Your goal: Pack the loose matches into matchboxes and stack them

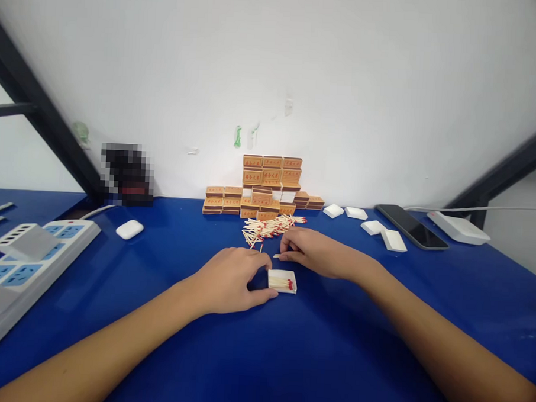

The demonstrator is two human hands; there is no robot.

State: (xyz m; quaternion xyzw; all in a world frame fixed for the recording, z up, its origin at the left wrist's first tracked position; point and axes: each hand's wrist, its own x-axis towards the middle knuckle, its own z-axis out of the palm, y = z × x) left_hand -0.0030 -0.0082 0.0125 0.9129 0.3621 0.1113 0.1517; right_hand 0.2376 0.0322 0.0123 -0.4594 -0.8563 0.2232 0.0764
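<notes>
A small white matchbox tray (283,281) with a few red-tipped matches in it lies on the blue table (315,351). My left hand (231,280) rests beside it, thumb and fingers closed against its left edge. My right hand (316,253) lies just behind the tray, fingers pinched on a match (276,256) near the table surface. A loose pile of matches (269,228) lies a little farther back. Behind it stands a stack of brown matchboxes (266,188) against the wall.
Several white empty trays (373,227) lie at the right, next to a black phone (412,227) and a white box (458,228) with a cable. A white earbud case (129,229) and a grey power strip (21,261) sit at the left.
</notes>
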